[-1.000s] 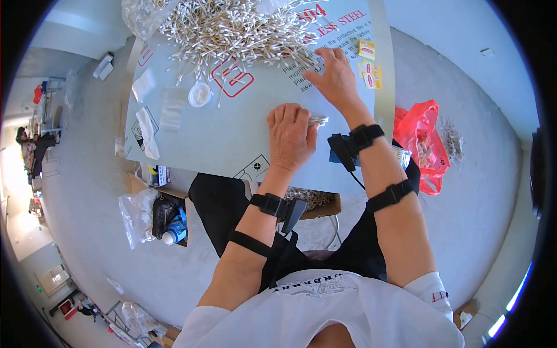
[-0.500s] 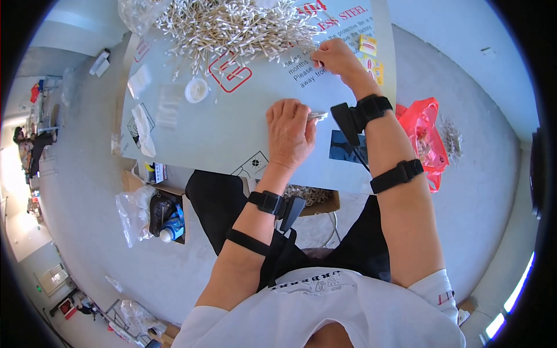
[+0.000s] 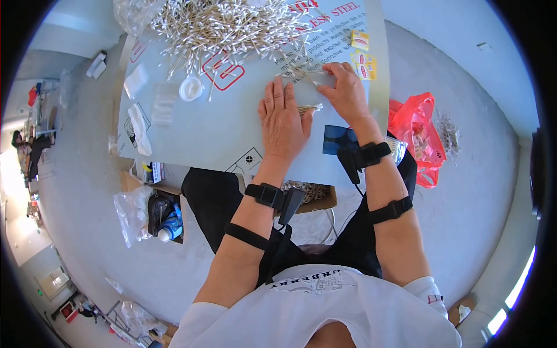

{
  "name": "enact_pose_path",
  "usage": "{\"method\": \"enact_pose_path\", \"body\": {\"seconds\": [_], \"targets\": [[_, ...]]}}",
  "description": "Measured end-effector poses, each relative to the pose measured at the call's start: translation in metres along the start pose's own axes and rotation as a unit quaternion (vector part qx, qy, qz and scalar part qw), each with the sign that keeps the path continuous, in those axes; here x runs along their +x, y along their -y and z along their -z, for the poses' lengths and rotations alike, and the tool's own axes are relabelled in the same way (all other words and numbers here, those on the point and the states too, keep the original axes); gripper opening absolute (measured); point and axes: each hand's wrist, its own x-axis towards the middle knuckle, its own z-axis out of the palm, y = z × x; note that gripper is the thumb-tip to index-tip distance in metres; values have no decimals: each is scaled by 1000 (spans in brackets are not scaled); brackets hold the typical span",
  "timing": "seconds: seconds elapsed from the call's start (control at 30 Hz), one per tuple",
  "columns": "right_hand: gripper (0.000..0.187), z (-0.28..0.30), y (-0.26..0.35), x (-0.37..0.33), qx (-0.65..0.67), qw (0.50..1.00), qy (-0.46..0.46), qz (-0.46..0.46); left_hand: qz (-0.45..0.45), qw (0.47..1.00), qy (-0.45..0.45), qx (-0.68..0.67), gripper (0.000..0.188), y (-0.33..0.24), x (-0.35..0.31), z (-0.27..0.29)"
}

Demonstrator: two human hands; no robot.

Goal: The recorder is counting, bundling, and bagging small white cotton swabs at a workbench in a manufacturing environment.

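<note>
From my end of the feed, print comes first: the pale grey, smooth-faced tabletop [image 3: 203, 133] carries large red capitals at its far side, smaller black lines of notice text below them, and a red square emblem. Small yellow packets with red labels [image 3: 365, 65] lie near the right edge (too small for me to read), and the white cloth shirt [image 3: 316, 284] bears dark lettering across the chest.

A heap of white-tipped cotton swabs [image 3: 226, 29] covers part of the red print. I see the left hand [image 3: 281, 119] palm down, fingers stretched out, a small bundle of swabs [image 3: 312, 108] poking out between thumb and forefinger; how firmly they press, I cannot tell. The right hand [image 3: 348, 95] has thumb and forefinger parted at a few loose swabs [image 3: 304, 73], which lie over the black text.

Around them I have a round white tub [image 3: 191, 89] left of the hands, a dark blue flat card [image 3: 336, 139] beside the right wrist, and a translucent red plastic bag [image 3: 426, 119] off the table's right side.
</note>
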Motion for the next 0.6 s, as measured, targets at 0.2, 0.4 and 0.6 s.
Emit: {"method": "enact_pose_path", "body": {"seconds": [0.2, 0.4, 0.6], "targets": [[38, 1, 5, -1, 15, 1000, -8, 2, -41, 998, 24, -37, 48, 3, -7, 9], [19, -10, 5, 0, -4, 998, -37, 52, -119, 992, 28, -25, 42, 2, -22, 5], [9, -11, 1, -5, 52, 998, 7, 23, -104, 993, 32, -46, 41, 0, -26, 9]]}}
